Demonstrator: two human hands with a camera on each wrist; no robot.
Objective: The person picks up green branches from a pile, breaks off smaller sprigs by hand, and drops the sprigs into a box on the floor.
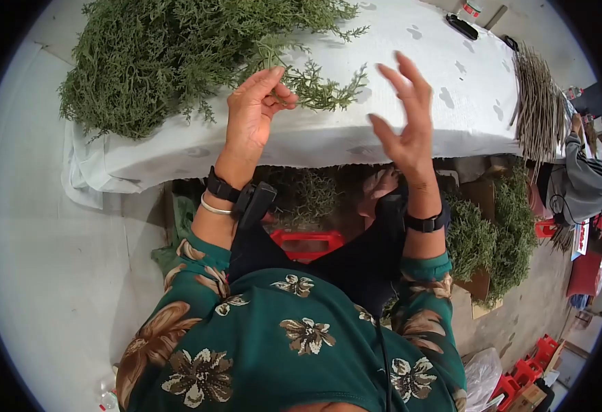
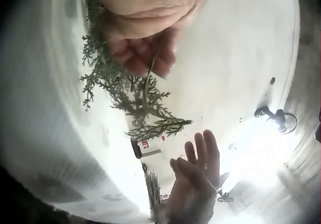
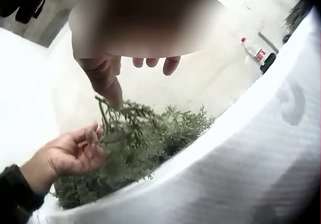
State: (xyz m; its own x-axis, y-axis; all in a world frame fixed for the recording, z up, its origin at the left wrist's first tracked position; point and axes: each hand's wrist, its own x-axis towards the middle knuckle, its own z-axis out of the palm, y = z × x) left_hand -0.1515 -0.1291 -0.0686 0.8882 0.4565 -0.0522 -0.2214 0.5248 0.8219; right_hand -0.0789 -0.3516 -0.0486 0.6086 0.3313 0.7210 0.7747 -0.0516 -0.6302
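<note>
A leafy green sprig (image 1: 328, 90) with fine, feathery foliage is pinched between thumb and fingers of my left hand (image 1: 254, 110), over the front of the table. In the left wrist view its bare, curved stem (image 2: 147, 94) runs out of the fingertips. My right hand (image 1: 409, 117) is raised to the right of the sprig, fingers spread and holding nothing. Behind the left hand lies a big heap of the same greenery (image 1: 156, 62). The right wrist view has the left hand (image 3: 75, 151) beside the foliage, with part of the right hand blurred out.
A white cloth (image 1: 417, 134) covers the table. Thin brown sticks (image 1: 540, 103) are bundled at its right end, with a black case (image 1: 461, 27) and a bottle (image 1: 471, 9) at the back. More greenery (image 1: 507, 240) stands below right, and a red stool (image 1: 306, 242) is under the table.
</note>
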